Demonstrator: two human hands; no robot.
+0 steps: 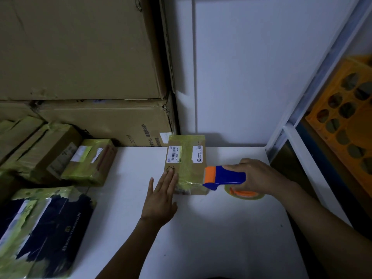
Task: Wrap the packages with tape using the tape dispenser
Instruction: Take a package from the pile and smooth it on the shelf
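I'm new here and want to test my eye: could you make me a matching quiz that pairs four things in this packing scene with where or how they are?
1 tape dispenser
2 left hand
3 dark package
4 orange crate

a far right, beside the table
b gripped by the right hand
c flat, fingertips on the brown package
d table's near left corner

Pairs: 1-b, 2-c, 3-d, 4-a.

Dim, bluish cast; soft overall; wide-angle bending at edges; shadows against back wall (pixel 251 67).
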